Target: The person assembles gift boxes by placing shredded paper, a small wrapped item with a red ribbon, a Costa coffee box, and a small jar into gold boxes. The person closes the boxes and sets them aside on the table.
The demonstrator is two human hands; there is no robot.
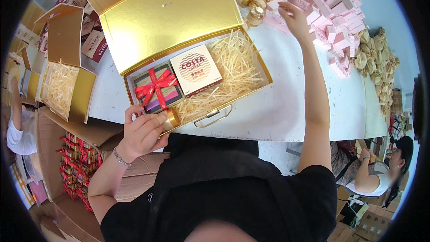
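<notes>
An open gold gift box (pixel 215 106) lies on the white table, its lid (pixel 174 23) tipped back. Inside are a chocolate box with a red ribbon bow (pixel 158 89), a white Costa butter cookie box (pixel 196 69) and pale shredded paper filler (pixel 235 64). My left hand (pixel 146 127) grips a small gold-lidded jar (pixel 172 119) at the box's near left corner, beside the ribboned box. My right hand (pixel 294 16), its fingers apart, reaches over the table beside the gold-lidded jars (pixel 256 13) and pink cartons (pixel 277 22); nothing shows in it.
Pink cartons (pixel 336 16) and gold wrapped bundles (pixel 373 64) are heaped at the right. Another filler-lined gold box (pixel 74 90) and Costa boxes (pixel 94 45) stand left. A carton of ribboned boxes (pixel 79 168) is lower left. People work at both sides.
</notes>
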